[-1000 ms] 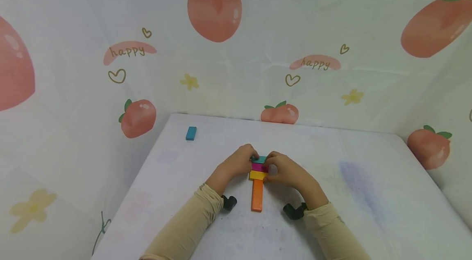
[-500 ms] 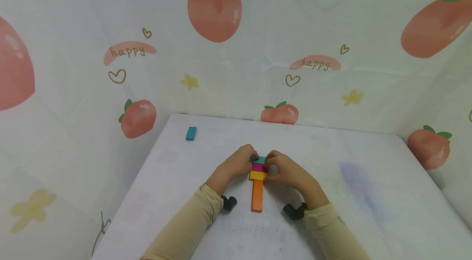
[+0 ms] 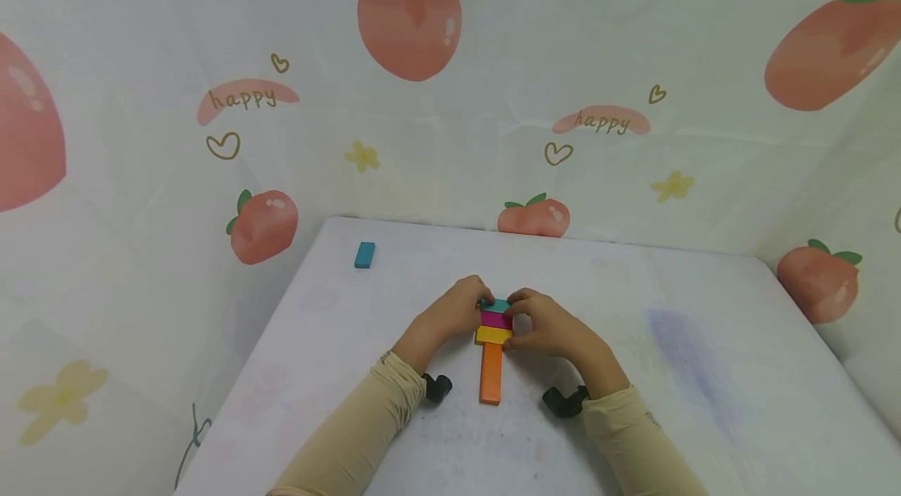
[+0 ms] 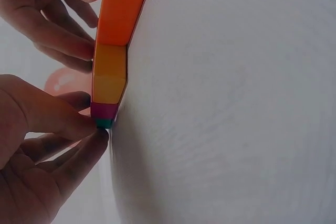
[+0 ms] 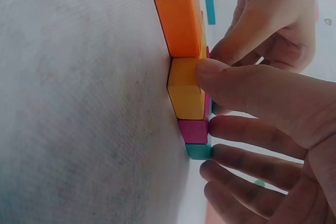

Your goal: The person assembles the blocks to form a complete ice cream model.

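A row of coloured blocks lies on the white table. At its near end is an orange block [image 3: 491, 375] pointing toward me. Crosswise beyond it lie a yellow block [image 3: 493, 335], a magenta block [image 3: 496, 319] and a teal block [image 3: 497, 306]. My left hand [image 3: 456, 310] pinches the left end of the teal block between thumb and finger [image 4: 89, 156]. At the right ends, my right hand [image 3: 551, 328] has its thumb [image 5: 214, 72] on the yellow block's corner, while other outstretched fingers [image 5: 257, 132] touch the magenta and teal blocks.
A lone blue block [image 3: 364, 254] lies near the table's far left corner. Dark curved pieces [image 3: 565, 403] sit at both wrists, close above the table [image 3: 598, 269]. Behind the far edge hangs a white cloth [image 3: 479, 144] printed with peaches.
Almost nothing. The right wrist has shifted very slightly; both hands stay at the same blocks, and the blocks keep their places.
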`<action>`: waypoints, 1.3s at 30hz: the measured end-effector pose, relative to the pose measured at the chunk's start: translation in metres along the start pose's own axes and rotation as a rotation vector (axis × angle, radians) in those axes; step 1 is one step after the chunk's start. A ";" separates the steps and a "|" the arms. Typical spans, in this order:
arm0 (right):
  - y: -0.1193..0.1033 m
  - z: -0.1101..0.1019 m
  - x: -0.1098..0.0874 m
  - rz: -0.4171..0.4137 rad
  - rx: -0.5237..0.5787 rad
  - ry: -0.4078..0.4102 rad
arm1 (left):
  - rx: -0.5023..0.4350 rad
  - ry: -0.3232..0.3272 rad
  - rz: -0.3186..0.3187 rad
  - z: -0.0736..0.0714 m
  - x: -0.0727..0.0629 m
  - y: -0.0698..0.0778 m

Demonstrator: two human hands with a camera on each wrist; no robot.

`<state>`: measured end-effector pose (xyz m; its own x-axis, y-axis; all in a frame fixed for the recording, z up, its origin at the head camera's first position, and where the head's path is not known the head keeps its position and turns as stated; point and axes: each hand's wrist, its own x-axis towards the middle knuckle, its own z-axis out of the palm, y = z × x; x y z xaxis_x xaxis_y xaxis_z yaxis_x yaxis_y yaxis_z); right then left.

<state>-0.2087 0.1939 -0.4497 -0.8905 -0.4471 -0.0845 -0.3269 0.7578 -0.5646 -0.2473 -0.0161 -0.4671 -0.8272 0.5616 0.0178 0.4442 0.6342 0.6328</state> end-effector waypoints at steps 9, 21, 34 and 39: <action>0.001 0.001 0.002 0.036 0.001 -0.009 | -0.001 0.009 -0.003 -0.007 -0.003 -0.007; -0.002 0.002 0.001 0.052 -0.021 -0.018 | 0.041 0.183 -0.136 -0.030 -0.017 -0.036; -0.001 0.002 0.001 0.061 -0.019 -0.013 | 0.106 0.342 -0.241 -0.069 -0.032 -0.070; -0.001 0.002 0.001 0.052 -0.017 -0.013 | 0.131 0.371 -0.287 -0.085 -0.038 -0.080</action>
<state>-0.2087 0.1915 -0.4510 -0.9021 -0.4133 -0.1243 -0.2859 0.7880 -0.5453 -0.2806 -0.1340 -0.4528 -0.9789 0.1418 0.1469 0.2000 0.8107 0.5502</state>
